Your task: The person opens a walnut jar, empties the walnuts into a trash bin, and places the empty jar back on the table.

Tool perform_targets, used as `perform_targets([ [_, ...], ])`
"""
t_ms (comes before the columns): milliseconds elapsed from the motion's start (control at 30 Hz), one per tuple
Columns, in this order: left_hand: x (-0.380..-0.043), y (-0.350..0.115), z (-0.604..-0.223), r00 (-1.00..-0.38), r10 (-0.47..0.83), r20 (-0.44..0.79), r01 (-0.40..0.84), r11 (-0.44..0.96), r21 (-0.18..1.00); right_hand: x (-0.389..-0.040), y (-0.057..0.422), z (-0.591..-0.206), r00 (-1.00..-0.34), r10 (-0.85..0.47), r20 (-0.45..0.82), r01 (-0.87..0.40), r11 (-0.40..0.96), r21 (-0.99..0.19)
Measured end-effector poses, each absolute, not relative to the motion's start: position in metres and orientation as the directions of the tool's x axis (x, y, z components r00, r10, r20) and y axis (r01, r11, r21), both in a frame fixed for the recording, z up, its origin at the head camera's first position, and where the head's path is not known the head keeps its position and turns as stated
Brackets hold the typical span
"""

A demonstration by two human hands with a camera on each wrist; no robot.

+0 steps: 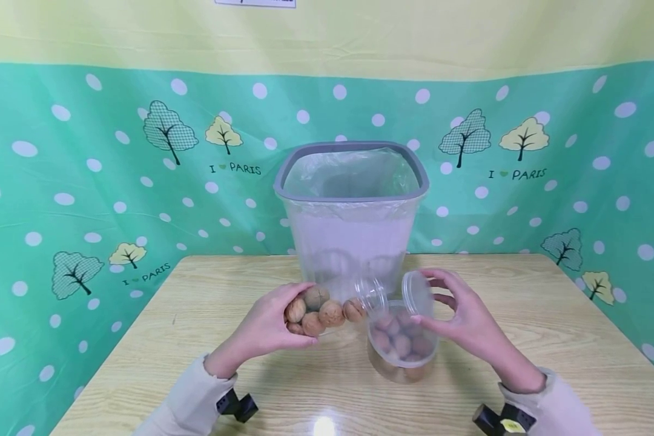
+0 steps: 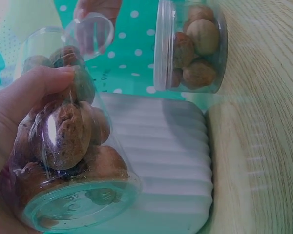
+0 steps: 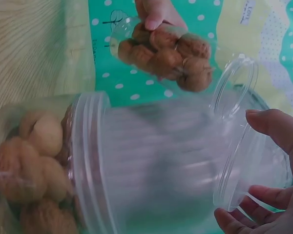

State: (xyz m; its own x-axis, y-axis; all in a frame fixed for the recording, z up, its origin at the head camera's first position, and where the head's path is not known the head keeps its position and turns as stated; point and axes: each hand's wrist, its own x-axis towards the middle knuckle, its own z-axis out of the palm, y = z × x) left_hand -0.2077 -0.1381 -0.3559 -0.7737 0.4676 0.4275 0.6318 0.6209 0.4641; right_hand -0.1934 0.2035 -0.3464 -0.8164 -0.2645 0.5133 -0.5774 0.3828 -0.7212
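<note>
Clear tilted jar, brown walnuts inside, left grip wrapped round; right grip pinching lid.

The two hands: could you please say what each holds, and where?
Left hand: clear cylindrical plastic walnut jar, around its side. Right hand: round clear plastic lid, by its edge.

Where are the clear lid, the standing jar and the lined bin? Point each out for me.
Clear lid (image 1: 421, 294): head view, on the middle of its disc.
Standing jar (image 3: 90, 161): right wrist view, on its ridged neck.
Lined bin (image 1: 354, 239): head view, on its front wall.
</note>
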Motion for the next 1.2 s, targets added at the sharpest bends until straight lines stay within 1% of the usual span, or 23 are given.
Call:
perform_targets([
  [67,-0.207,-0.138,-0.355,-0.778,0.459,0.429,0.626,0.624,0.468,-0.196,0.209,-0.349,-0.818,-0.258,0.514,-0.574,0.407,-0.71],
  [233,-0.206,-0.139,-0.354,-0.792,0.442,0.421,0.608,0.628,0.486,-0.203,0.222,-0.356,-0.846,-0.218,0.486,-0.526,0.481,-0.701],
  [333,-0.207,-0.14,-0.354,-0.79,0.442,0.424,0.611,0.625,0.486,-0.21,0.232,-0.362,-0.866,-0.18,0.467,-0.486,0.527,-0.698],
  [500,-0.206,-0.14,-0.353,-0.788,0.441,0.43,0.613,0.626,0.482,-0.218,0.246,-0.371,-0.906,-0.136,0.401,-0.402,0.573,-0.714],
  [767,-0.205,-0.142,-0.351,-0.806,0.43,0.407,0.591,0.62,0.516,-0.23,0.261,-0.382,-0.949,-0.095,0.301,-0.294,0.613,-0.733],
  [1000,-0.206,-0.142,-0.347,-0.803,0.431,0.412,0.596,0.607,0.526,-0.24,0.277,-0.397,-0.983,-0.083,0.164,-0.179,0.616,-0.767],
  [1200,-0.206,-0.143,-0.345,-0.8,0.433,0.415,0.599,0.609,0.52,-0.247,0.285,-0.411,-0.987,-0.095,0.126,-0.158,0.632,-0.759],
])
